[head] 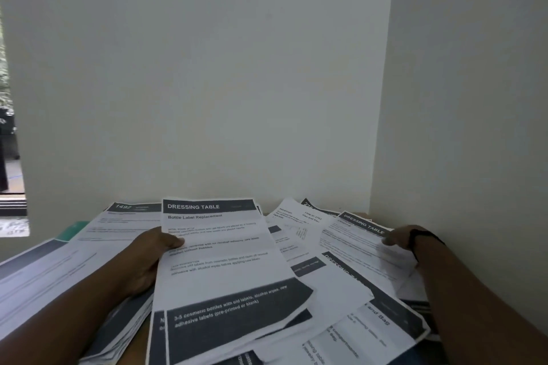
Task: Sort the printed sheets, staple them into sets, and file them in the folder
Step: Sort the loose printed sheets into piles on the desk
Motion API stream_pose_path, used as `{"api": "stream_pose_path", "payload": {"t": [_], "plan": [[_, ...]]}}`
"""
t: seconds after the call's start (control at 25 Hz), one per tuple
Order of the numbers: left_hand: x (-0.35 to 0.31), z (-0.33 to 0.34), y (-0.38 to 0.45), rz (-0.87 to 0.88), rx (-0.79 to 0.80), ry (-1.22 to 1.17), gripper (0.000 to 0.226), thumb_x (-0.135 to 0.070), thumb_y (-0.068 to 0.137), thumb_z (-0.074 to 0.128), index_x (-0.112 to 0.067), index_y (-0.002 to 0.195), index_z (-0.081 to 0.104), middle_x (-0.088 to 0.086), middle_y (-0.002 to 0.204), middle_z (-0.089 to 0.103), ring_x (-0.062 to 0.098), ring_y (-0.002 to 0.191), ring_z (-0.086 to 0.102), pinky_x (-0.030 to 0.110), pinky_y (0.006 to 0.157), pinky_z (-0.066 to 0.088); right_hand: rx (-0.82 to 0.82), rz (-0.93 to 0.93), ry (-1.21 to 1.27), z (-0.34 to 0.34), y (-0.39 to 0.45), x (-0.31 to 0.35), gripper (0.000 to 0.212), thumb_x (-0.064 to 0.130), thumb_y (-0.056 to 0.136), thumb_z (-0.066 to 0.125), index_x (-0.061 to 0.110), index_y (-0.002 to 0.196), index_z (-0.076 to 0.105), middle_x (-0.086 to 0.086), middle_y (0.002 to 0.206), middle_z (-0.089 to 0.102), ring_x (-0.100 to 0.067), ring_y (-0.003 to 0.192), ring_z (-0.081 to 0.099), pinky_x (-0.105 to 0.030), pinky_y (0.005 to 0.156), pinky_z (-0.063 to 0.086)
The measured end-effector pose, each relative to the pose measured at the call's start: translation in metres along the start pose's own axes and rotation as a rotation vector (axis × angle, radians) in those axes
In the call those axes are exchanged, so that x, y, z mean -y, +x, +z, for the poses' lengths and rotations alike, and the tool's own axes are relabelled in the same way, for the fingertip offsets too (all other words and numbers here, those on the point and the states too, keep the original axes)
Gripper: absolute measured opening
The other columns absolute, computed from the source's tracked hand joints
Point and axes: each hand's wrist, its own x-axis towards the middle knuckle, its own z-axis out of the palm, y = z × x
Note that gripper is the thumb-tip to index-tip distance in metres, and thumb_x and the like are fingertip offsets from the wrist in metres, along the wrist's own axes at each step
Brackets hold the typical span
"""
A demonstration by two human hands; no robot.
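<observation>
1. The pale wall [207, 83] fills most of what I can see, meeting a side wall at the right; a strip of window [9, 127] shows at the far left.
2. Below it the table [133, 344] is nearly buried: only a brown sliver shows near the bottom, under a loose spread of printed sheets [350, 299] that overlap at all angles.
3. A squarer pile [59, 270] lies on the left, and a teal edge [71, 230], possibly the folder, peeps out behind it. I cannot say for sure.
4. The left hand [148, 258] holds a "DRESSING TABLE" sheet [219, 261] headed "Bottle Label Replacement", thumb pinching its left margin, fingers hidden beneath.
5. The right hand [400, 238], a dark band at its wrist, grips a second "DRESSING TABLE" page [361, 243] near the corner, thumb on top.
6. This looks like sorting: matching headings are being picked out, with nothing stapled or filed that I can see.
7. No stapler is in sight.
8. Next, I judge, the two pages need bringing together with edges squared, without dragging the loose neighbours along.
</observation>
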Motion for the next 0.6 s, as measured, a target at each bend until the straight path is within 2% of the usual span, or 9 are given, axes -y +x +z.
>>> {"api": "stream_pose_path", "payload": {"t": [0.08, 0.12, 0.2, 0.28, 0.36, 0.48, 0.52, 0.6], "plan": [[0.006, 0.004, 0.002, 0.016, 0.019, 0.075, 0.032, 0.009, 0.093, 0.042, -0.002, 0.119, 0.057, 0.024, 0.110, 0.069, 0.046, 0.098, 0.065, 0.053, 0.077, 0.057, -0.039, -0.051, 0.063, 0.003, 0.006, -0.010, 0.051, 0.035, 0.098, 0.048, 0.008, 0.141, 0.043, -0.007, 0.147, 0.044, -0.021, 0.131, 0.045, -0.021, 0.097, 0.036], [0.008, 0.005, 0.003, 0.020, 0.026, 0.111, 0.032, 0.009, 0.094, 0.042, -0.004, 0.119, 0.057, 0.023, 0.110, 0.069, 0.045, 0.098, 0.066, 0.054, 0.082, 0.056, -0.076, -0.029, 0.099, 0.006, 0.008, -0.012, 0.052, 0.035, 0.096, 0.052, 0.006, 0.139, 0.046, -0.009, 0.144, 0.048, -0.023, 0.128, 0.048, -0.022, 0.096, 0.037], [0.012, 0.005, 0.007, 0.026, 0.029, 0.163, 0.032, 0.009, 0.094, 0.043, -0.005, 0.121, 0.057, 0.023, 0.112, 0.069, 0.046, 0.099, 0.066, 0.057, 0.091, 0.051, -0.166, 0.033, 0.231, 0.015, 0.018, -0.013, 0.044, 0.026, 0.086, 0.066, 0.001, 0.122, 0.062, -0.016, 0.128, 0.060, -0.031, 0.117, 0.057, -0.029, 0.091, 0.044], [0.013, 0.004, 0.009, 0.034, 0.019, 0.175, 0.032, 0.008, 0.095, 0.044, -0.005, 0.121, 0.057, 0.023, 0.112, 0.068, 0.046, 0.101, 0.065, 0.058, 0.093, 0.049, -0.330, 0.080, 0.434, 0.014, 0.008, -0.003, 0.030, 0.015, 0.080, 0.070, -0.004, 0.103, 0.065, -0.023, 0.114, 0.065, -0.037, 0.105, 0.061, -0.034, 0.082, 0.047], [0.013, 0.004, 0.010, 0.043, 0.012, 0.177, 0.031, 0.008, 0.095, 0.045, -0.004, 0.120, 0.057, 0.023, 0.113, 0.068, 0.046, 0.101, 0.065, 0.058, 0.093, 0.049, -0.452, 0.012, 0.578, 0.001, -0.013, 0.015, 0.035, 0.014, 0.085, 0.065, -0.003, 0.115, 0.058, -0.025, 0.119, 0.060, -0.039, 0.109, 0.058, -0.036, 0.085, 0.045], [0.013, 0.004, 0.009, 0.053, 0.000, 0.160, 0.031, 0.009, 0.095, 0.045, -0.005, 0.119, 0.058, 0.022, 0.113, 0.068, 0.045, 0.101, 0.064, 0.057, 0.092, 0.049, -0.600, -0.235, 0.752, -0.022, -0.050, 0.038, 0.050, 0.016, 0.092, 0.058, 0.010, 0.139, 0.042, -0.017, 0.127, 0.058, -0.033, 0.115, 0.055, -0.034, 0.092, 0.042], [0.012, 0.004, 0.009, 0.059, -0.004, 0.154, 0.031, 0.009, 0.094, 0.045, -0.005, 0.119, 0.058, 0.022, 0.113, 0.068, 0.045, 0.101, 0.064, 0.058, 0.092, 0.050, -0.631, -0.297, 0.826, -0.029, -0.062, 0.044, 0.054, 0.017, 0.093, 0.057, 0.015, 0.143, 0.037, -0.012, 0.125, 0.060, -0.029, 0.113, 0.056, -0.031, 0.091, 0.041], [0.011, 0.004, 0.009, 0.068, -0.008, 0.136, 0.031, 0.010, 0.094, 0.046, -0.004, 0.119, 0.058, 0.022, 0.112, 0.068, 0.045, 0.101, 0.065, 0.058, 0.092, 0.050, -0.791, -0.417, 0.972, -0.051, -0.083, 0.052, 0.056, 0.019, 0.094, 0.055, 0.021, 0.146, 0.033, -0.003, 0.111, 0.062, -0.019, 0.103, 0.056, -0.022, 0.084, 0.037]]}}
